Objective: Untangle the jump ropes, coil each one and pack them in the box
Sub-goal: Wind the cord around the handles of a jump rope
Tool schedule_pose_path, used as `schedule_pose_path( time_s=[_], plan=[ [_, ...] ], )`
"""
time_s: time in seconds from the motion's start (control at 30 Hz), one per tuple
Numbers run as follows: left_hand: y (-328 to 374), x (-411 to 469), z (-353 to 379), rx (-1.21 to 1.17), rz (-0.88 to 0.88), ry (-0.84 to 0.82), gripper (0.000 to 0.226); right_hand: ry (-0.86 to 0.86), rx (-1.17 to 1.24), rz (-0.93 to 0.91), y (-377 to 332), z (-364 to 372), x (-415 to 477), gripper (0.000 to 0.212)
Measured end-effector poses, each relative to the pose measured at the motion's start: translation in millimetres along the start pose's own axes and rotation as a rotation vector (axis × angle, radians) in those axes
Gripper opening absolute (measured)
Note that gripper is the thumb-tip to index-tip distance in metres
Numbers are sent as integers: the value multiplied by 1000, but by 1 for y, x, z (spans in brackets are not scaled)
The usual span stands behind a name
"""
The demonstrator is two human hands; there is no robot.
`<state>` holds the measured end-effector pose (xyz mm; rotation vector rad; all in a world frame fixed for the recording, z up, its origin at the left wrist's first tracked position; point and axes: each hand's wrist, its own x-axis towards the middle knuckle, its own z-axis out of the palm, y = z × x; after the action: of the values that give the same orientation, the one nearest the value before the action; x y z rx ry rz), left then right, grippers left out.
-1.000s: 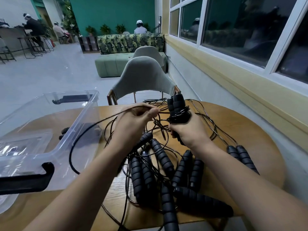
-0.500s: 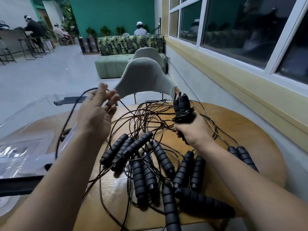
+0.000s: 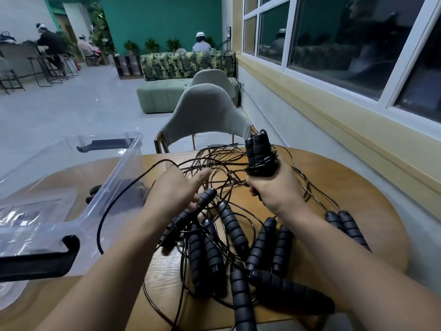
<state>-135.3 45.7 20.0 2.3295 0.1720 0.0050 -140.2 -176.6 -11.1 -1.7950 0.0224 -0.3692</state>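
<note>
A round wooden table [image 3: 353, 187] fills the lower half of the frame. A clear plastic box [image 3: 119, 177] with a black latch [image 3: 35, 263] stands on its left side. At the upper centre, a grey chair [image 3: 205, 115] stands behind the table. The jump ropes [image 3: 229, 235] lie as a tangle of thin black cords and ribbed foam handles across the table's middle, right of the box. The right hand [image 3: 274, 192], centre right, grips an upright pair of handles [image 3: 259, 154] wound with cord. The left hand [image 3: 174, 189], at centre, has its thumb stretched out and its fingers bent down by a loose handle [image 3: 207, 194]. A cord crosses the hand, but it is unclear whether the hand grips anything.
</note>
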Motion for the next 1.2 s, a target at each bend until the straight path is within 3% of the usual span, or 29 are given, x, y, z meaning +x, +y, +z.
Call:
schedule_pose_path(
  time_s=[0.1, 0.33, 0.47, 0.63, 0.7, 0.8, 0.87, 1.0, 1.03, 1.1, 1.2],
  plan=[
    [1, -12, -10, 156, 46, -50, 83, 16, 9, -6, 0, -2, 2, 28],
    [-2, -3, -44, 335, 150, 195, 72, 51, 45, 7, -5, -8, 6, 27],
    [-7, -2, -40, 332, -5, 47, 89, 56, 72, 31, -4, -8, 6, 27],
    [-12, 2, -50, 466, -28, -66, 40, 64, 89, 31, -6, -8, 5, 27],
    [-11, -1, -48, 571, -4, -55, 37, 66, 84, 30, -6, -8, 6, 28],
    [-6, -2, -47, 703, 88, 59, 59, 59, 84, 28, -7, -8, 5, 28],
    [-1, -7, -45, 608, 126, -11, 57, 58, 80, 28, -7, -7, 4, 27],
    [14, -30, -30, 23, 154, -434, 43, 28, 112, 43, -9, -2, 1, 29],
    [18, -31, -23, -63, 206, -437, 40, 14, 118, 44, -9, -1, 0, 29],
    [21, -28, -9, -151, 309, -282, 36, -9, 99, 31, -9, 2, -2, 28],
    [20, -20, 13, 23, 441, 9, 34, -36, 64, -7, -8, 8, -8, 27]
  ],
)
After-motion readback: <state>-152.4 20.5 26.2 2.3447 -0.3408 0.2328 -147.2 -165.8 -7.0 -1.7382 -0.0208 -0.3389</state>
